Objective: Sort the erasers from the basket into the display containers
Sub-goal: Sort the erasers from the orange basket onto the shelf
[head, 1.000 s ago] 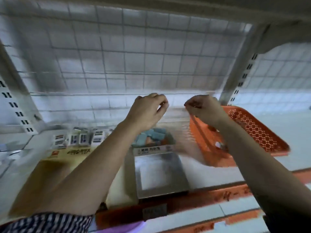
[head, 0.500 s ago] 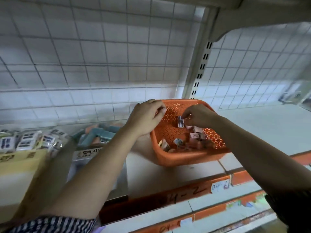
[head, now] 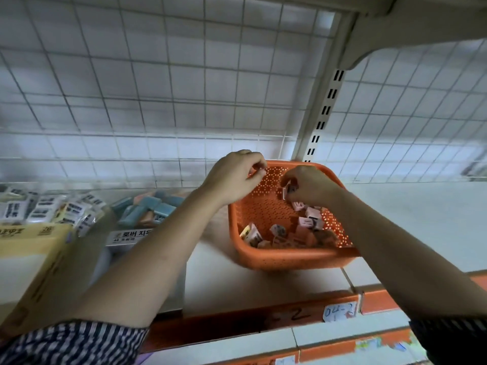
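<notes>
An orange perforated basket (head: 290,256) sits on the white shelf, holding several small pink and printed erasers (head: 305,225). My right hand (head: 308,185) is inside the basket, fingers pinched on one small pink eraser (head: 288,192). My left hand (head: 234,176) hovers at the basket's back left rim, fingers curled together; whether anything is in them cannot be made out. A grey display container (head: 123,241) with blue and orange erasers (head: 147,209) stands to the left, partly hidden by my left forearm.
A yellow display box (head: 31,259) with wrapped white erasers (head: 42,209) stands at far left. A wire grid backs the shelf, with a slotted upright post (head: 324,111) behind the basket. The shelf's orange front edge (head: 263,320) carries handwritten labels.
The view swung right from the display containers to the basket. Both hands came over the basket, and my right hand went down into it and pinched an eraser.
</notes>
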Demonstrator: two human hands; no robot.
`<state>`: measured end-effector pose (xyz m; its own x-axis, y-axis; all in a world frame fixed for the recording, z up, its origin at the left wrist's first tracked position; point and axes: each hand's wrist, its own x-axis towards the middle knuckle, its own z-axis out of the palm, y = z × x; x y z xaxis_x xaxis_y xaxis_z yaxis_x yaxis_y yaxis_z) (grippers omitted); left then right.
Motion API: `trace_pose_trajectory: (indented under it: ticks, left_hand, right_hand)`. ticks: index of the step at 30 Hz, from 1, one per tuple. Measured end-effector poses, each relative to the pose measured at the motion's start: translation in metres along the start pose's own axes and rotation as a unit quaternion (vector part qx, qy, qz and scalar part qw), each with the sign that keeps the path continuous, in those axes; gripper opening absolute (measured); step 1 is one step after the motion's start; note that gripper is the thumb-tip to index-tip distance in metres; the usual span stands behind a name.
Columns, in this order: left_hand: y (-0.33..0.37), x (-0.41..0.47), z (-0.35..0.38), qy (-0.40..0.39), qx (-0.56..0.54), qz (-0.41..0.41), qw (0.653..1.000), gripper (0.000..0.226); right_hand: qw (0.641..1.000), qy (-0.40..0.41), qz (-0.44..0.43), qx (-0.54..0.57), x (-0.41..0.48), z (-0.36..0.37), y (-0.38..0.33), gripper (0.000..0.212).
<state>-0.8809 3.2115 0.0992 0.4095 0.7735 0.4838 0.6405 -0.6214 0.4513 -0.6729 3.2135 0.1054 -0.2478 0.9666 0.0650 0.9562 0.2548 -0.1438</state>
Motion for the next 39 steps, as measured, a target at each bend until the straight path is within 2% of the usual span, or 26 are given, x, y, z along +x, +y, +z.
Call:
trace_pose_trajectory:
  ticks: [4, 9, 11, 16, 18, 23, 25, 27, 29, 33, 36, 39]
  left_hand:
    - [0.009, 0.026, 0.013, -0.109, 0.077, 0.048, 0.99, 0.018]
    - [0.025, 0.055, 0.047, -0.244, 0.177, 0.059, 0.952, 0.029]
    - [0.028, 0.06, 0.061, -0.258, 0.185, 0.03, 0.948, 0.03]
    - [0.032, 0.061, 0.082, -0.303, 0.209, 0.017, 0.93, 0.043]
    - [0.033, 0.059, 0.085, -0.318, 0.207, 0.007, 0.925, 0.037]
    - [0.03, 0.058, 0.081, -0.298, 0.194, -0.025, 0.934, 0.044]
    - [0.028, 0.058, 0.076, -0.305, 0.203, -0.024, 0.93, 0.038]
    - [0.03, 0.06, 0.067, -0.307, 0.209, -0.004, 0.928, 0.022]
    - [0.032, 0.061, 0.054, -0.268, 0.168, 0.006, 0.949, 0.013]
    - [0.033, 0.051, 0.018, -0.135, 0.039, -0.011, 0.99, 0.026]
    - [0.028, 0.03, -0.013, -0.051, -0.009, -0.009, 0.999, 0.031]
    - [0.018, 0.005, -0.05, -0.012, -0.014, -0.015, 1.0, 0.026]
  right_hand:
    - [0.984, 0.088, 0.068, 0.14, -0.031, -0.023, 0.009, 0.023]
    - [0.944, 0.176, 0.12, 0.253, -0.066, -0.018, 0.015, 0.019]
    - [0.933, 0.201, 0.141, 0.264, -0.071, -0.009, 0.016, 0.013]
    - [0.91, 0.236, 0.174, 0.292, -0.072, -0.001, 0.015, 0.01]
    - [0.906, 0.238, 0.174, 0.302, -0.072, 0.001, 0.016, 0.01]
    - [0.907, 0.231, 0.17, 0.308, -0.069, 0.002, 0.019, 0.013]
    - [0.909, 0.235, 0.163, 0.304, -0.069, 0.001, 0.018, 0.014]
    - [0.908, 0.237, 0.155, 0.309, -0.069, -0.001, 0.018, 0.016]
    - [0.911, 0.232, 0.146, 0.308, -0.07, -0.006, 0.017, 0.018]
    - [0.922, 0.221, 0.107, 0.3, -0.063, -0.018, 0.002, 0.013]
    - [0.91, 0.235, 0.082, 0.333, -0.051, -0.02, -0.021, 0.01]
    - [0.9, 0.221, 0.041, 0.374, -0.037, -0.017, -0.053, 0.007]
